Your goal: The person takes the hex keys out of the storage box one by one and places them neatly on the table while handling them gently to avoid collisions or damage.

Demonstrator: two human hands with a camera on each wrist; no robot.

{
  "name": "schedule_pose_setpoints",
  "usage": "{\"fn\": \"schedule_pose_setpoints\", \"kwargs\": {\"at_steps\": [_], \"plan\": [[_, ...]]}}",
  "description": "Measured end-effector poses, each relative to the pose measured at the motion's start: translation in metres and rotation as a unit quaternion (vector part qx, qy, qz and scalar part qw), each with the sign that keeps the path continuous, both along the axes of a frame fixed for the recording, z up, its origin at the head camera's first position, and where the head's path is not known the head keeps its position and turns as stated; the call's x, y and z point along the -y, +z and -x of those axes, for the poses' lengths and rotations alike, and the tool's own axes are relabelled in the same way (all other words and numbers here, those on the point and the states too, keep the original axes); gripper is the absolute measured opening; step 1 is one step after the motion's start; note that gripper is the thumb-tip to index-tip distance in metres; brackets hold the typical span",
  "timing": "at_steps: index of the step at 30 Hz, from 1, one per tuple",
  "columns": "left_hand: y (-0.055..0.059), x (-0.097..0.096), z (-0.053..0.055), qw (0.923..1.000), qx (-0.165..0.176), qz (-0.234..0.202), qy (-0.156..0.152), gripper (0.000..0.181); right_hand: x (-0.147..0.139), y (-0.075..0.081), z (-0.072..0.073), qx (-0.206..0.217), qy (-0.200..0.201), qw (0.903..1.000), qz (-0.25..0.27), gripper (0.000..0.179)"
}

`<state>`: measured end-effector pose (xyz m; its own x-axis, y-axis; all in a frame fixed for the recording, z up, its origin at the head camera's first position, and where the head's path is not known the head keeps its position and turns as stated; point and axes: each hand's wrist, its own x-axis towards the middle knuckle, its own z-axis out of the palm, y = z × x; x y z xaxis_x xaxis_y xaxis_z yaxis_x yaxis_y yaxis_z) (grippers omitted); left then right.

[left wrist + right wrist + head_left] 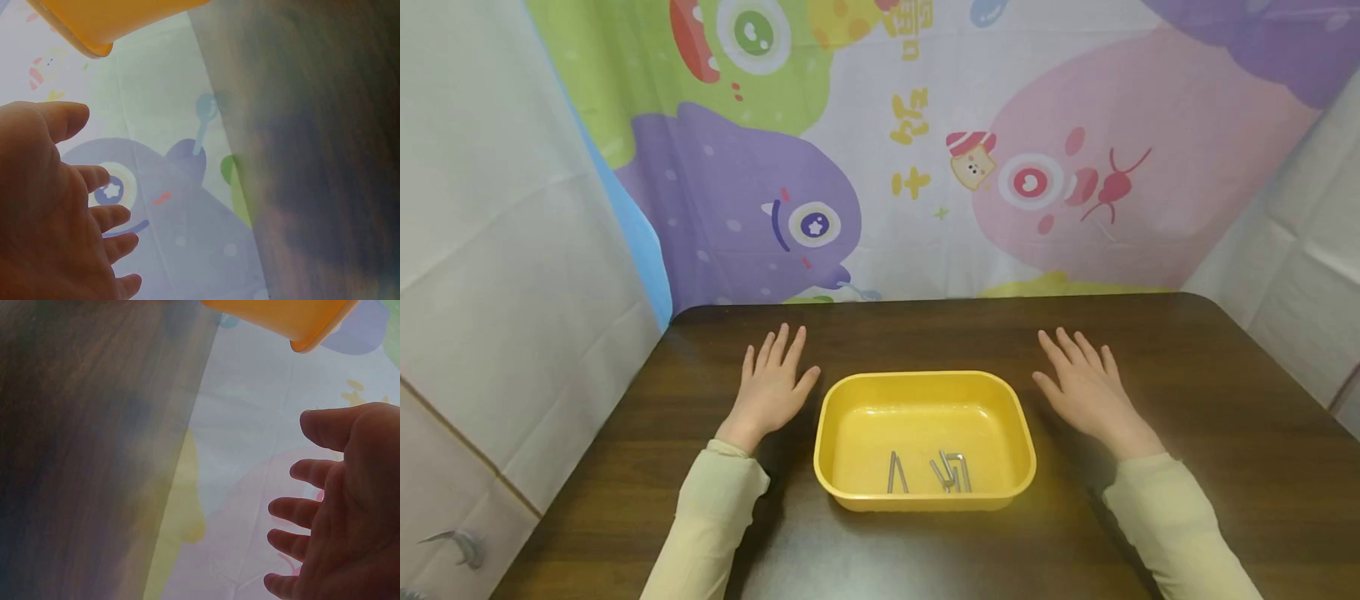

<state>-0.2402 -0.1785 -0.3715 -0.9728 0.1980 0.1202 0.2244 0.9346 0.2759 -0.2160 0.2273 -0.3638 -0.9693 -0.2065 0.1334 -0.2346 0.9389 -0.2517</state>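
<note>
A yellow plastic basin (925, 385) stands on the dark wooden table between both hands. Inside it lie several small metal rods; at least one on the right, an L-shaped hex key (962, 468), is bent, while a pair of thin rods (892, 472) lies to the left. My left hand (771, 389) is spread palm down to the left of the basin, fingers pointing away, holding nothing. Mirroring it on the right, my right hand (1086, 387) has its fingers spread and holds nothing. Both wrist views show the palms bare, with the basin's side (112, 25) above the thumb.
The dark table (880, 554) reaches to a cartoon-printed curtain (940, 250) at its back edge. Pale cloth panels (497, 275) hang on the left and right sides. A curved grey object (463, 547) shows at the lower left.
</note>
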Motion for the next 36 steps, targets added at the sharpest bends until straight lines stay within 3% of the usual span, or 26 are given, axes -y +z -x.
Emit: {"fn": "schedule_pose_setpoints", "kwargs": {"at_steps": [9,16,19,25,32,36], "plan": [[0.0,0.001,-0.003,0.9999,0.007,-0.01,0.002,0.064,0.0,0.001,-0.001,-0.004,0.002,1.0,0.001,0.062],[0.002,-0.002,-0.004,0.9997,0.015,-0.019,-0.004,0.056,0.006,0.003,-0.002,-0.044,0.013,0.9988,0.017,0.055],[0.003,-0.005,-0.004,0.999,0.03,-0.027,-0.018,0.05,0.014,0.005,-0.004,-0.069,0.027,0.9968,0.031,0.051],[0.006,-0.011,-0.006,0.9905,0.091,-0.096,-0.039,0.049,0.033,0.007,-0.01,-0.091,0.058,0.9934,0.04,0.037],[0.007,-0.017,-0.009,0.9867,0.096,-0.116,-0.063,0.048,0.059,0.007,-0.02,-0.107,0.11,0.9878,0.027,0.02],[0.006,-0.02,-0.01,0.9861,0.095,-0.119,-0.066,0.048,0.072,0.001,-0.025,-0.093,0.139,0.9858,0.008,0.015]]}}
